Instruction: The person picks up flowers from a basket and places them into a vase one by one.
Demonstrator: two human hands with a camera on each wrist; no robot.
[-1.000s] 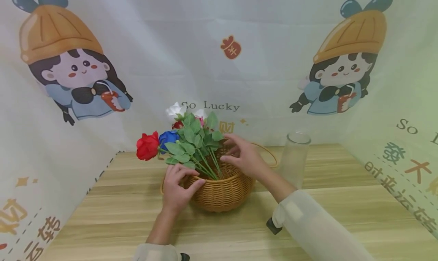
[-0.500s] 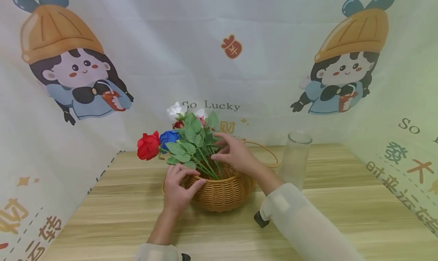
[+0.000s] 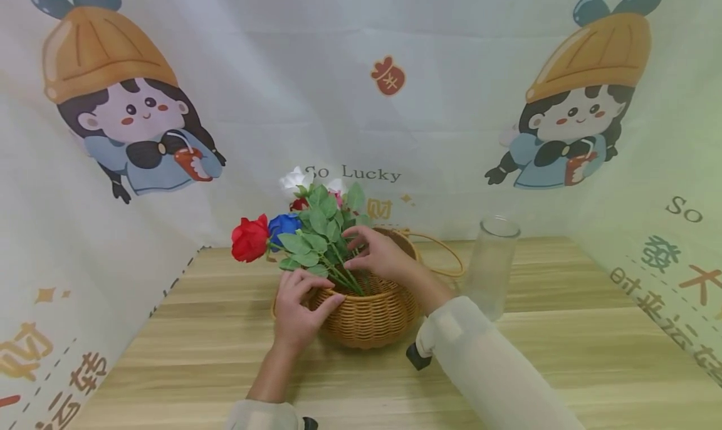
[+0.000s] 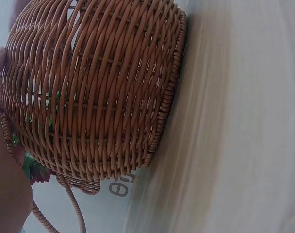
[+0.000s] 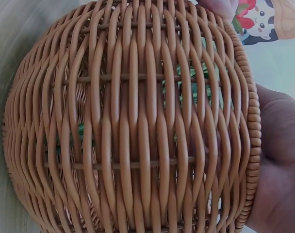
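A round wicker basket (image 3: 366, 320) stands on the table, holding several artificial roses that lean left over its rim. Among them are a red rose (image 3: 250, 238), a blue rose (image 3: 284, 229) and a white rose (image 3: 296, 179), with green leaves (image 3: 307, 248). My left hand (image 3: 299, 311) grips the basket's near left rim, thumb and fingers on either side of it. Over the basket's opening, my right hand (image 3: 379, 254) reaches to the rose stems (image 3: 351, 281), its thumb and fingers spread apart at them. In the right wrist view the basket weave (image 5: 138, 121) hides the fingertips.
A tall clear glass vase (image 3: 492, 267) stands upright to the right of the basket. The basket's handle (image 3: 445, 254) hangs out on that side. A printed cloth (image 3: 440, 104) backs the wooden table (image 3: 553, 342).
My right hand has moved left across the basket's opening, up to the stems and leaves. My left hand stays on the rim. The head view has shifted slightly.
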